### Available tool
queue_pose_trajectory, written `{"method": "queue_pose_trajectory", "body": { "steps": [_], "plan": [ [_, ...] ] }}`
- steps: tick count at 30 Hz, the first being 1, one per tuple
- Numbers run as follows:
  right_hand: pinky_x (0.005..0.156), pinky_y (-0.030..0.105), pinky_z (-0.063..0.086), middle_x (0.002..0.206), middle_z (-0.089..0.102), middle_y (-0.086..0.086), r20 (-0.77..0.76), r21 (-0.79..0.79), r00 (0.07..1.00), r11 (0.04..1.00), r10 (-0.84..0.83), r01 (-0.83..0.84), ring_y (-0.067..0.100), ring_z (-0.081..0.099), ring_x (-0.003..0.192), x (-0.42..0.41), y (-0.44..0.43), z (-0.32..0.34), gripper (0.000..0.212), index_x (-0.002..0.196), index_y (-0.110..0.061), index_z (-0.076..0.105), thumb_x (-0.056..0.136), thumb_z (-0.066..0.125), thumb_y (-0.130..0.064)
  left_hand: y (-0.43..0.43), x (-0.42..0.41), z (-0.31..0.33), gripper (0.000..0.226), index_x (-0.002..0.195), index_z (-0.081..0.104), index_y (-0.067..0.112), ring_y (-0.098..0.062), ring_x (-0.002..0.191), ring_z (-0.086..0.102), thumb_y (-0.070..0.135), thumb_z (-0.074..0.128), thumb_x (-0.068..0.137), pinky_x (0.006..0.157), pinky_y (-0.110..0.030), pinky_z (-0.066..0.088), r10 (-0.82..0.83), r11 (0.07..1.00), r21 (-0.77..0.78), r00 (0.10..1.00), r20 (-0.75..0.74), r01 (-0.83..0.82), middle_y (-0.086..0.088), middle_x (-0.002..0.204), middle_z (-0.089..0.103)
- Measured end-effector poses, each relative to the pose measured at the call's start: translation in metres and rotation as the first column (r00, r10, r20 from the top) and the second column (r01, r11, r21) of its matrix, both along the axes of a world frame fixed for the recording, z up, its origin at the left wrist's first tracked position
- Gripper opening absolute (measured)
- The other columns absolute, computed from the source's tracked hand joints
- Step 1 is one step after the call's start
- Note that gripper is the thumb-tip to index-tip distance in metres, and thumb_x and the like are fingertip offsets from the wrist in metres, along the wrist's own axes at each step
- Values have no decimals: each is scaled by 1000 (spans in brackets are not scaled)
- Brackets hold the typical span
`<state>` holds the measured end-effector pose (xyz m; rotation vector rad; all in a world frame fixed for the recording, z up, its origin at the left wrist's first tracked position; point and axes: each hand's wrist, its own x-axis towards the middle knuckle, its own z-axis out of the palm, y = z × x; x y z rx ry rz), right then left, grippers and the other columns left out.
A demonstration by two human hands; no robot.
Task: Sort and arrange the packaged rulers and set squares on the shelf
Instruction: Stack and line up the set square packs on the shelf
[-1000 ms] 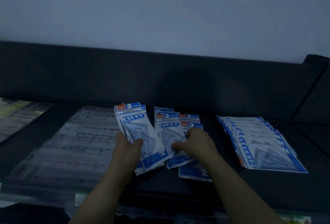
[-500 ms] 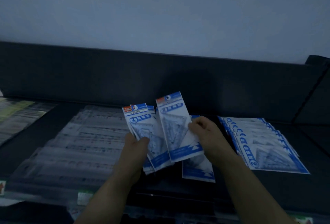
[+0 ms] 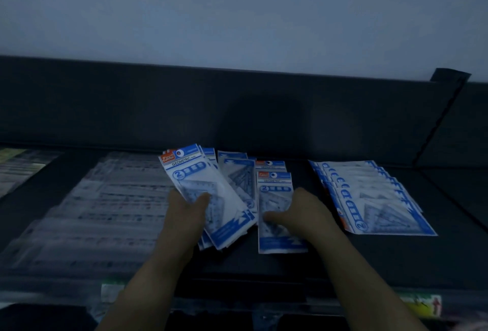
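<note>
One fanned stack of glossy blue-and-white plastic packets (image 3: pixel 184 172), gripped.
Left hand (image 3: pixel 184 214) curls round it; right hand (image 3: pixel 306 212) lays its thumb on a flat packet (image 3: pixel 274 188), fingers hidden.

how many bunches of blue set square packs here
3: a fan gripped by the left hand, a loose pile under the right hand, an overlapped row at right. Overlaps may hide more.

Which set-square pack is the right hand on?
The lone straight pack in the middle, under the right hand; the left hand holds the tilted bunch.
</note>
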<state>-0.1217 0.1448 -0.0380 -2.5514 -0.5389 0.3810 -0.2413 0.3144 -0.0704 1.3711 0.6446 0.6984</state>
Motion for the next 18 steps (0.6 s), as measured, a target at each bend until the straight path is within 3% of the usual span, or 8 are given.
{"method": "queue_pose_trajectory", "body": {
  "steps": [3,8,12,16,18],
  "plan": [
    [72,33,53,85,58,-3,-86,128,996,992,1,10,15,60,79,6,-3,4,36,83,-21,50,70,80,-35,1,1,-4,36,129,46,10,-25,102,64,14,56,95,70,-30,53,-27,1000,9,999,-24,27,-12,120,61],
    [52,25,43,85,65,12,-61,463,979,864,-193,199,13,56,64,20,-21,-3,14,83,-7,59,87,66,-19,2,3,-3,37,129,43,12,-26,104,61,14,56,95,82,-38,51,-42,999,16,999,-33,43,-11,121,59],
    [50,26,34,76,57,9,16,433,980,885,-200,174,16,50,62,23,-18,0,23,88,2,59,95,50,-18,-1,6,-2,39,133,43,15,-24,104,61,12,54,96,76,-32,51,-79,997,-21,997,-13,79,-7,121,60],
    [53,24,38,84,59,3,-117,481,984,860,-133,173,11,54,69,19,-8,-5,14,97,-7,58,95,45,-12,0,7,-2,40,132,43,14,-23,102,62,9,55,95,73,-31,51,-84,995,-55,996,-16,83,-8,121,60],
    [55,24,40,89,61,0,-68,463,992,877,-107,127,9,55,74,16,-6,-12,10,98,-13,56,95,47,-15,2,6,-1,36,128,43,13,-24,99,62,10,55,95,74,-34,50,-77,994,-77,997,-25,75,-8,118,60]
  ]
}}
